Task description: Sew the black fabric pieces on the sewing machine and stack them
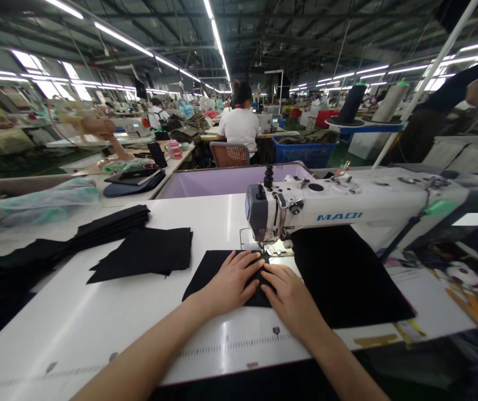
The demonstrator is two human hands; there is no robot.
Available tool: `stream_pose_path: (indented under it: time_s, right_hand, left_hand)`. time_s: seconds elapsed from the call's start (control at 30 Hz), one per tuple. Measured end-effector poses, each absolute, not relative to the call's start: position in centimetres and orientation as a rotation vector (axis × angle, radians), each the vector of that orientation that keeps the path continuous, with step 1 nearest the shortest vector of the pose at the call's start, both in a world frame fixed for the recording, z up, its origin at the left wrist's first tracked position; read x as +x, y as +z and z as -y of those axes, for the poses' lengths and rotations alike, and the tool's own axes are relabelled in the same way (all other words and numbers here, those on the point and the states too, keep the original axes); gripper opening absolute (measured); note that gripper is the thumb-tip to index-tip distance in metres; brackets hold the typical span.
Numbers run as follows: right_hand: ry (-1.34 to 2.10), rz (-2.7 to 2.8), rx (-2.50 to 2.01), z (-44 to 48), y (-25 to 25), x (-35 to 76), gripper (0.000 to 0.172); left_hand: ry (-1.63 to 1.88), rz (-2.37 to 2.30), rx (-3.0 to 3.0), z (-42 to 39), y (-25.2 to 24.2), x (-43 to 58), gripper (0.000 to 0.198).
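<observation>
A black fabric piece lies on the white table in front of the needle of a white sewing machine. My left hand rests flat on this fabric, fingers stretched toward the presser foot. My right hand lies flat beside it, fingers pointing at the same spot, the two hands almost touching. Neither hand grips anything; both press the cloth down.
A stack of black cut pieces and another longer pile lie at left. A large black cloth lies under the machine arm. A lilac bin stands behind. A person in white sits ahead; thread cones stand at right.
</observation>
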State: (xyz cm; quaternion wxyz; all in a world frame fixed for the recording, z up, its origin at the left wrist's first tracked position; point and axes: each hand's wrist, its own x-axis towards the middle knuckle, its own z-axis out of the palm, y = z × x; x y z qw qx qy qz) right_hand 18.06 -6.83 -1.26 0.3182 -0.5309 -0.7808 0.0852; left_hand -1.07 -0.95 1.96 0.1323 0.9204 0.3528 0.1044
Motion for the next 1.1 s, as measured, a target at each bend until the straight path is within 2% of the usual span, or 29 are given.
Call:
stream_pose_path:
  time_s: [0.37,0.6,1.1]
  right_hand:
    - [0.207,2.114,-1.417,8.6,-1.0,18.7,0.027]
    - [-0.027,2.251,-1.247,11.8,-1.8,20.7,0.03]
    - [0.061,2.282,-1.31,6.0,0.7,20.3,0.019]
  left_hand:
    - [0.233,-0.944,2.816,2.3,2.8,-1.2,0.046]
    - [0.209,-0.73,2.879,6.8,3.0,-1.7,0.045]
    - [0.271,-0.793,2.853,0.7,2.4,-1.7,0.039]
